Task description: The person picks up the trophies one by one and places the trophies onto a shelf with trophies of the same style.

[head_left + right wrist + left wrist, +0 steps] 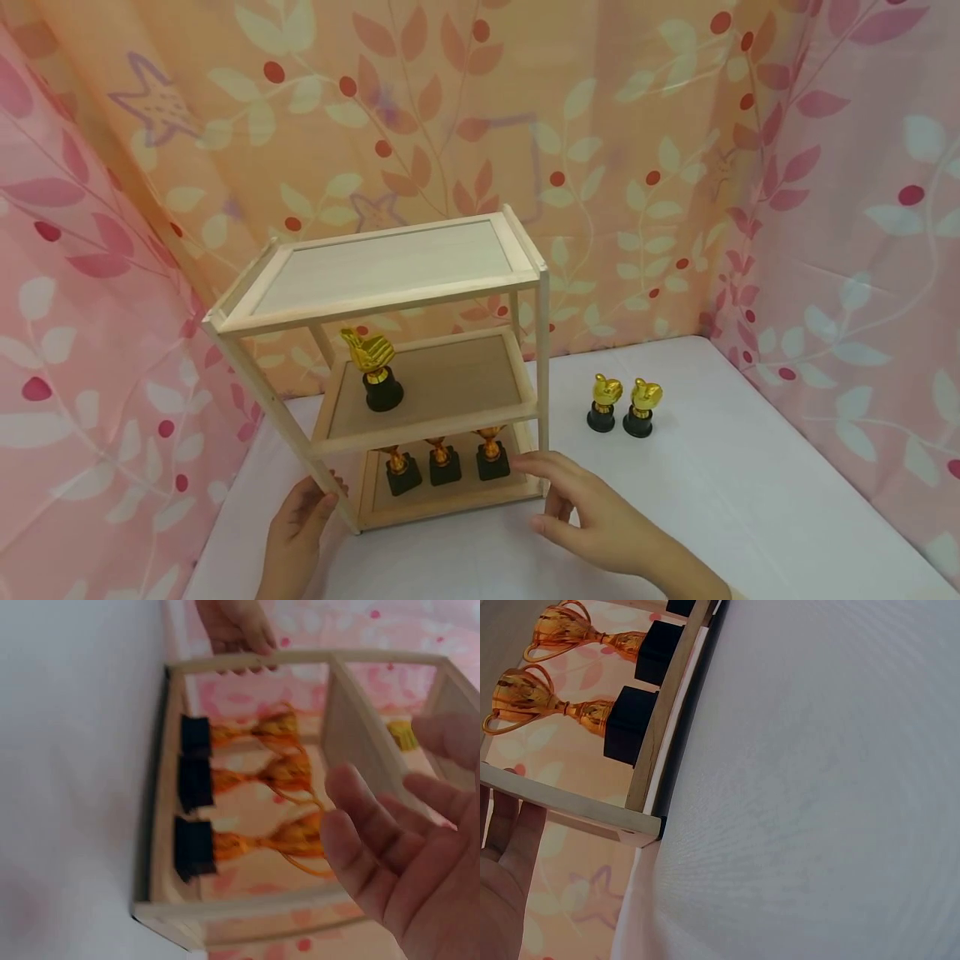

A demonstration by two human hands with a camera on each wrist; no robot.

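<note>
A three-tier wooden shelf stands on the white-covered table. My left hand grips its left front post low down, thumb in front and fingers behind. Beside the right front post, my right hand is raised with nothing in it, its fingers extended loosely towards the lowest tier. That tier bears three gold cup trophies on square black bases, seen side-on in the left wrist view. On the middle tier, towards the left, is a gold trophy with a round black base, apparently thumbs-up shaped.
Two smaller gold trophies, one close beside the other, stand on the table right of the shelf. Patterned curtains with leaves and red dots hang behind and at both sides.
</note>
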